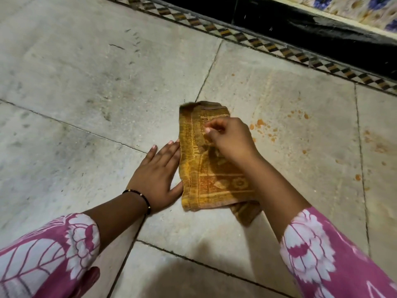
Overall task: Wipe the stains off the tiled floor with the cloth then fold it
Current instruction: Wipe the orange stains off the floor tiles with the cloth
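An orange-yellow patterned cloth (211, 181) lies folded into a narrow strip on the pale tiled floor (86, 82). My left hand (158, 176) lies flat on the floor with straight fingers, its thumb side against the cloth's left edge. My right hand (228, 139) hovers over the cloth's upper half with curled fingers, pinching a bit of the fabric between thumb and forefinger. Orange stains (261, 123) dot the tile just right of the cloth, and more stains (373, 145) mark the tile further right.
A patterned diamond border strip (279, 50) runs diagonally at the top, with a black skirting (322, 29) and flowered wall tiles (365, 9) behind it. Dark grout lines cross the floor. My pink floral sleeves fill the lower corners.
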Motion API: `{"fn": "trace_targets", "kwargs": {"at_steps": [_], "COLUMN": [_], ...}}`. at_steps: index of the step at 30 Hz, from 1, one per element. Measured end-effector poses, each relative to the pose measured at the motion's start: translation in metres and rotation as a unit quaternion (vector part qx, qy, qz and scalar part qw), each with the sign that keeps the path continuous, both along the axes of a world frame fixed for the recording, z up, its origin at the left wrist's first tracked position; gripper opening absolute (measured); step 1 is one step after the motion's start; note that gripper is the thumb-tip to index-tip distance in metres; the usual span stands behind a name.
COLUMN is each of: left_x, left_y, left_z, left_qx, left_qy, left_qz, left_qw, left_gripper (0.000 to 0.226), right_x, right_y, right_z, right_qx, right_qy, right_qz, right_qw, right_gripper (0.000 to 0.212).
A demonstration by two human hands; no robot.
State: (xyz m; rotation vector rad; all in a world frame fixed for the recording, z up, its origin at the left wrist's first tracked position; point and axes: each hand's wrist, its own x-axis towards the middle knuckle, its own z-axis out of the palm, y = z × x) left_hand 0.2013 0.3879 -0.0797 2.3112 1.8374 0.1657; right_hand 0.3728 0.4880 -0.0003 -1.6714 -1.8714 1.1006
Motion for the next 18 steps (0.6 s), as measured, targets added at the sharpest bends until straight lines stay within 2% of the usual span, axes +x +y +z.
{"fn": "trace_targets", "kwargs": {"at_steps": [2, 4, 5, 6, 8, 10, 13, 15, 18], "left_x": [0.000, 0.000, 0.000, 0.001, 0.001, 0.001, 0.003, 0.003, 0.003], "left_y": [0.000, 0.000, 0.000, -0.001, -0.001, -0.002, -0.002, -0.003, -0.003], "left_z": [0.000, 0.000, 0.000, 0.001, 0.001, 0.002, 0.003, 0.003, 0.001], "left_qx": [-0.002, -0.002, -0.002, -0.002, -0.002, -0.001, 0.002, 0.006, 0.005], "left_qy": [0.001, 0.003, 0.003, 0.002, 0.002, 0.005, 0.007, 0.016, 0.018], "left_qz": [0.000, 0.002, 0.003, 0.002, 0.002, 0.002, 0.005, 0.006, 0.008], "left_qw": [1.000, 1.000, 1.000, 1.000, 1.000, 1.000, 1.000, 1.000, 1.000], "left_gripper": [0.078, 0.078, 0.078, 0.077, 0.077, 0.077, 0.078, 0.079, 0.080], "right_x": [0.032, 0.071, 0.088, 0.102, 0.118, 0.115, 0.112, 0.123, 0.144], "right_y": [-0.026, -0.065, -0.084, -0.102, -0.122, -0.123, -0.125, -0.133, -0.142], "right_z": [-0.006, -0.017, -0.027, -0.036, -0.050, -0.052, -0.041, -0.022, 0.031], "right_qx": [0.071, 0.054, 0.035, 0.032, 0.063, 0.110, 0.172, 0.119, -0.038], "right_qy": [-0.108, -0.225, -0.263, -0.270, -0.233, -0.204, -0.208, -0.208, -0.140], "right_qz": [0.086, 0.200, 0.234, 0.244, 0.213, 0.161, 0.114, 0.118, 0.116], "right_qw": [0.988, 0.952, 0.935, 0.931, 0.947, 0.959, 0.956, 0.964, 0.983], "right_gripper": [0.043, 0.081, 0.095, 0.099, 0.087, 0.063, 0.037, 0.028, 0.018]}}
